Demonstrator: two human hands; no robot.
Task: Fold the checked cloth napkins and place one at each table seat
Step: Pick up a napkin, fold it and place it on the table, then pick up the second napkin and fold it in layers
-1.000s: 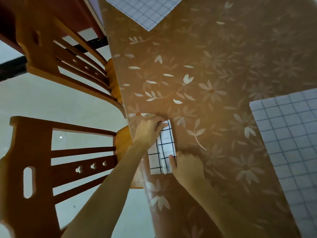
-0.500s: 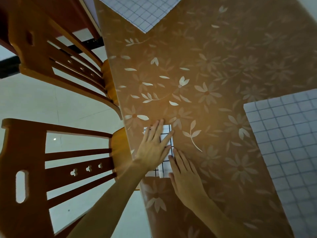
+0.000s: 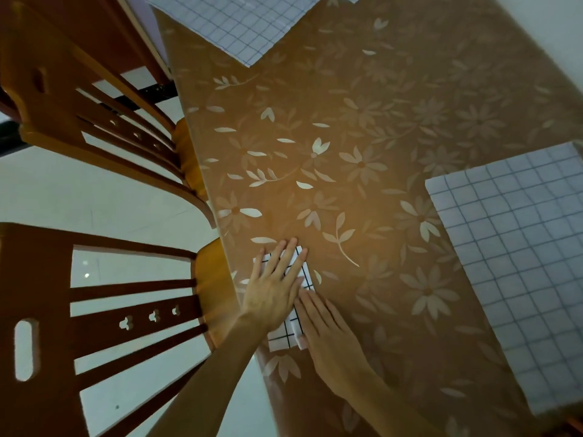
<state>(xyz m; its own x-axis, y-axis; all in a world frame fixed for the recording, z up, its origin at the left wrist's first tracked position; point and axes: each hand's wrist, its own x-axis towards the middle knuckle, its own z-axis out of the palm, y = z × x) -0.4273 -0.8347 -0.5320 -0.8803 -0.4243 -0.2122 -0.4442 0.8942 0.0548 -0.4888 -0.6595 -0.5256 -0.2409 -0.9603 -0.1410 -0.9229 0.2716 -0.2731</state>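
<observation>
Left hand flat, fingers straight, pressing folded napkin at table edge, right hand flat on its 5 o'clock side, larger napkin at 3 o'clock.

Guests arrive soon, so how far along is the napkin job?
One folded napkin lies at the table edge by the near chair. The left hand and right hand press it flat. The far cloth and right cloth, both larger, seem to await folding.

Dim warm light, wide-angle warping, soft edges.
</observation>
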